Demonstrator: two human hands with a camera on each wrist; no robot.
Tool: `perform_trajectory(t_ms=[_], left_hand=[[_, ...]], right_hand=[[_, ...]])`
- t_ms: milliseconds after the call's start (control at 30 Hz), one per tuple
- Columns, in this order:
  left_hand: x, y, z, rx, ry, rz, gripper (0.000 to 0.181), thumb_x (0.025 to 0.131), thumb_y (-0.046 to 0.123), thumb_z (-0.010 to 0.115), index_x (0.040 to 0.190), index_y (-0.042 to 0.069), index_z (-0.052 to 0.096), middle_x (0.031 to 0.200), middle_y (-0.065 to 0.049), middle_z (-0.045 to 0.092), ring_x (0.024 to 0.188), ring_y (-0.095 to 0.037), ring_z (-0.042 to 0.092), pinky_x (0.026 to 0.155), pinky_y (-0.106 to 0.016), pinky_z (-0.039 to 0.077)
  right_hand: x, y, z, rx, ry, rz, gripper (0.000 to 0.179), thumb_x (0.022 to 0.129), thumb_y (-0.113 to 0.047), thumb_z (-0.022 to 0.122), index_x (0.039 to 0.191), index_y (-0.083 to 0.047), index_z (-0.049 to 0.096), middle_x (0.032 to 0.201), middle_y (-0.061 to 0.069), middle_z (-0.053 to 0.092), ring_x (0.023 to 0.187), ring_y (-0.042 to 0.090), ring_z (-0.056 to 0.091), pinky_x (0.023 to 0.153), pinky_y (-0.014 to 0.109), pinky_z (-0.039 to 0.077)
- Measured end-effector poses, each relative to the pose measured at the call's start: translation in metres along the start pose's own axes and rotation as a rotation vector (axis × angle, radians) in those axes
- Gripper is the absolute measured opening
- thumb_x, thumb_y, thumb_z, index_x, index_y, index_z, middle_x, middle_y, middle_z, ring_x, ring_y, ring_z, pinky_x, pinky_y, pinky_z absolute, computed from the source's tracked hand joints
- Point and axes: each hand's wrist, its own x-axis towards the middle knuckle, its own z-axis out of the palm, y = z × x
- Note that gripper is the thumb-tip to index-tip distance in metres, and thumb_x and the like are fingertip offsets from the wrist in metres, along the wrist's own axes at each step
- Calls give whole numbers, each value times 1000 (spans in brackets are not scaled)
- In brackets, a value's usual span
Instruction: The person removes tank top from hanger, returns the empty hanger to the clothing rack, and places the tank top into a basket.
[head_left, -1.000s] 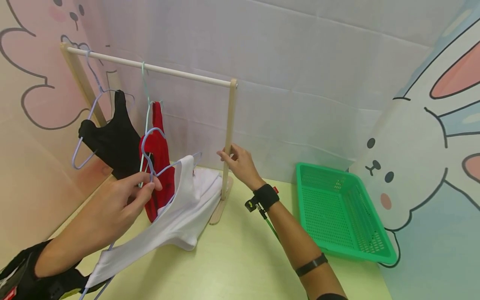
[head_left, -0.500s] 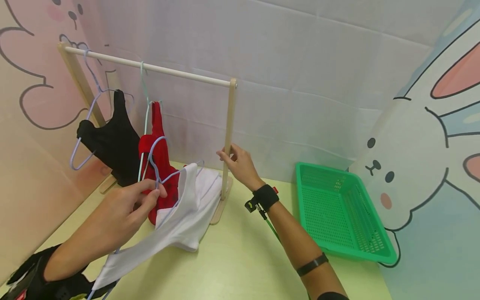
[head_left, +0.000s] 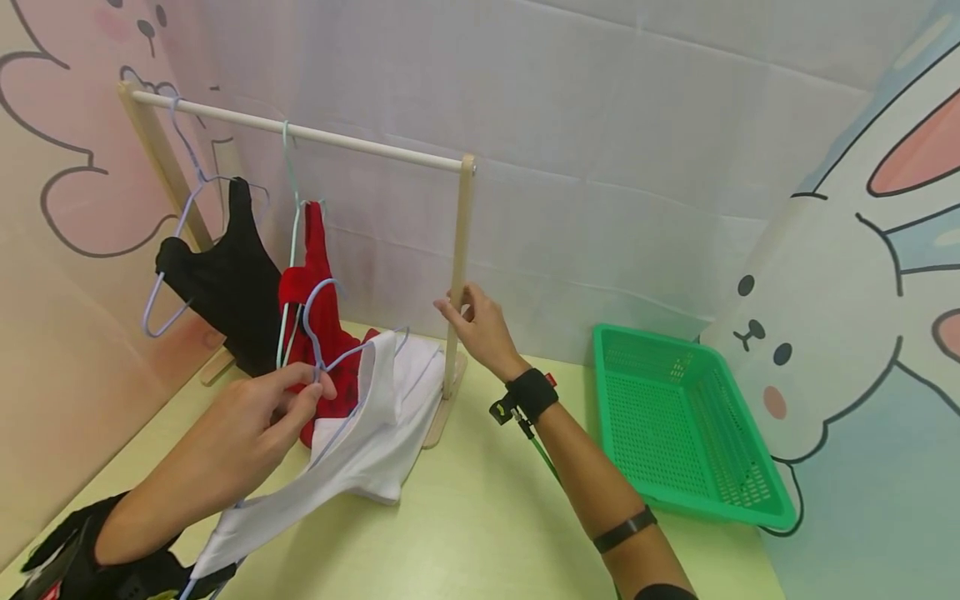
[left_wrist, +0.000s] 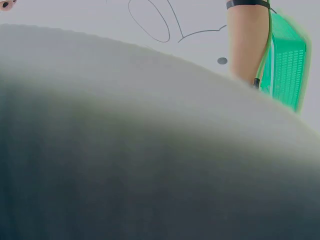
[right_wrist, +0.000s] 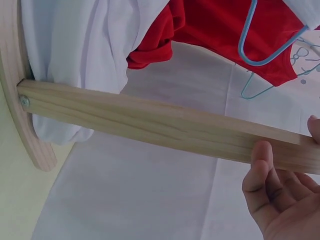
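My left hand [head_left: 262,417] pinches a blue clothes hanger [head_left: 311,321] at the base of its hook. A white tank top [head_left: 382,400] drapes from that hanger, its lower part bunched by the foot of the wooden clothes rack. The hook stands free in front of a red garment [head_left: 322,308], below the rack's white rail [head_left: 375,150]. My right hand [head_left: 483,329] grips the rack's right wooden post [head_left: 462,225]; thumb and fingers lie on either side of the post [right_wrist: 150,122] in the right wrist view. Blurred pale and dark shapes fill most of the left wrist view.
A black garment [head_left: 240,283] hangs on a lilac hanger [head_left: 154,300] at the rail's left, beside the red one on its mint hanger [head_left: 291,208]. A green plastic basket [head_left: 660,442] stands at the right of the pale yellow table [head_left: 487,525], near the printed curtain.
My left hand has come down and a little to the right, bringing the blue hanger and white tank top with it. The right hand keeps its place on the post.
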Motion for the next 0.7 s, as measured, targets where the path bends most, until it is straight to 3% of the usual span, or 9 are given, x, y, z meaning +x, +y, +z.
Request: perform_trajectory(t_ms=[200,433,533,700], left_hand=[[0,-2,0,-5,-1,-10,14,108,12,60,114,7,72,64,10,53,54,-8,43,49,-27,41],[0,-3,0,7,15,6,13,108,12,60,112,8,73,62,12,53,52,-7,43,49,-27,40],[1,-4,0,-1,6,-4,14,108,13,60,114,7,72,61,11,52,53,-9,43,49,-27,40],[1,-4,1,-1,-4,-13,15,108,12,61,116,6,72,63,10,54,54,-9,43,49,-27,40]], right_hand=[[1,0,0,31,18,18,51,104,-23,75,143,-2,48,116,20,69,65,18,61,61,25,49],[-8,-2,-1,0,62,-20,75,98,-21,82,155,-3,36,133,20,60,72,24,61,65,27,48],[-13,-3,1,42,195,-103,68,99,-18,80,152,0,40,132,21,57,74,24,59,67,26,48],[-16,-4,5,116,491,-365,32,103,-8,70,127,5,55,109,21,58,71,25,55,66,23,44]])
